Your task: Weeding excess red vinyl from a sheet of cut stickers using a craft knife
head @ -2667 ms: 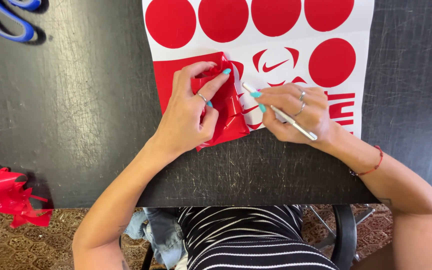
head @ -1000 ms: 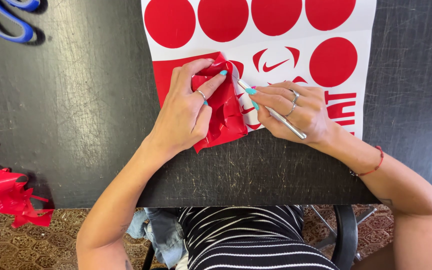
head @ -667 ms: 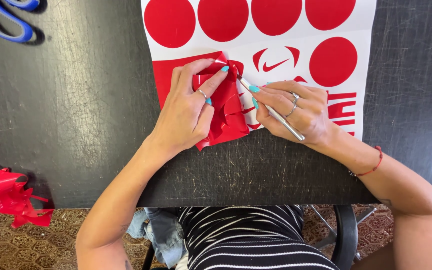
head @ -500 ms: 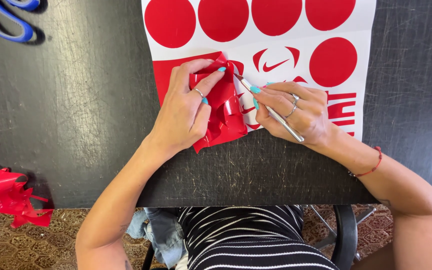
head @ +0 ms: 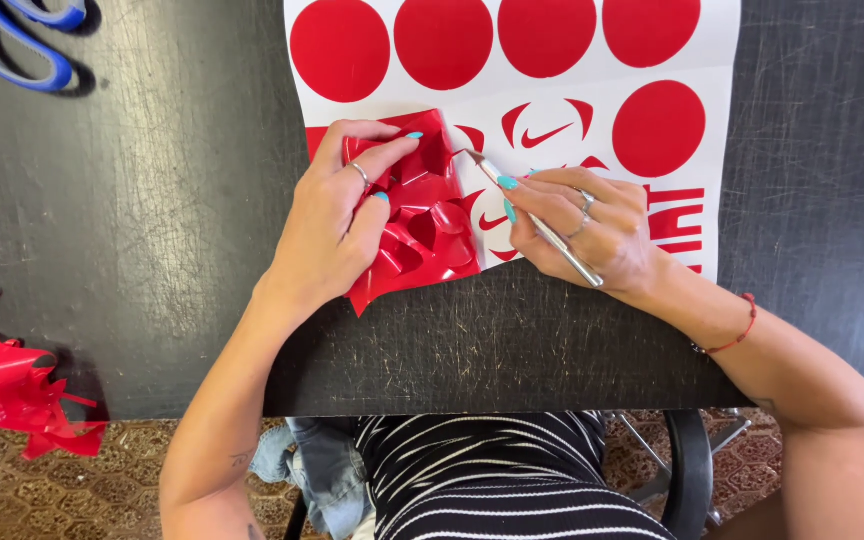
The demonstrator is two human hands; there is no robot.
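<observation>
Your left hand (head: 337, 225) lies flat on a crumpled piece of shiny red film (head: 420, 225). Your fingers press it down, and your pointer finger and thumb pinch a fold near its top edge. The film is thin, glossy and full of wrinkles. It sits on the lower left corner of the white sticker sheet (head: 512, 95), and its pointed bottom corner hangs onto the table (head: 152, 230) just below the sheet.

Your right hand (head: 592, 225) rests on the lower middle of the sheet, just right of the red film. Its grip is pressed around a thin silver tool (head: 537, 220), held like a pencil. The tool is a long, smooth metal stick. Its sharp tip touches the sheet right beside the top right edge of the film.

The sheet is smooth white paper with big round red circles (head: 447, 40) in a row along its top, one more circle lower on its right side, and smaller curved red shapes in the middle.

The table is dark and dull, with many fine scratches. Blue scissors (head: 22, 40) with rounded plastic handles lie far to the left of the sheet, at the top corner. A bunch of red film scraps (head: 12, 385), curled and shiny, sits far left of the sheet, at the table's near edge.
</observation>
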